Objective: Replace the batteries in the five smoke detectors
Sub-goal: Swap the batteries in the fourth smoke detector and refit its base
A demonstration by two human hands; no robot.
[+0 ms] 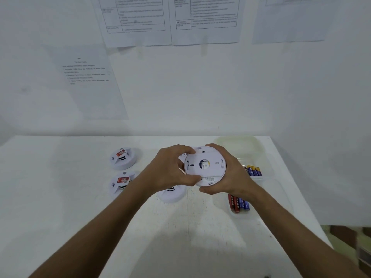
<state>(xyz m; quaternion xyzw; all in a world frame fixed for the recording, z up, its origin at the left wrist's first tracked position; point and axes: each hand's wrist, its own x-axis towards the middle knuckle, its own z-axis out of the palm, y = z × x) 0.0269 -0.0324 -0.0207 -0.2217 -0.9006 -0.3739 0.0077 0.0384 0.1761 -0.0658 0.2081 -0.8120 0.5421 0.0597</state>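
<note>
**Smoke detector held in both hands above the tabletop**

Two bare forearms are seen rising from the lower corners of the frame over the white tabletop. At left centre, two smoke detectors lie on the tabletop, one just behind the other, red labels up. A third detector is partly hidden beneath the left wrist. In the middle of the frame, the left hand is curled round the left rim of a raised white smoke detector, its back turned to the camera; the right hand is wrapped round its right rim, so both grips are closed on it. To the right, blue batteries lie in a clear tray, and red and blue batteries lie nearer, under the right wrist. Printed sheets are seen on the wall across the top.
</note>
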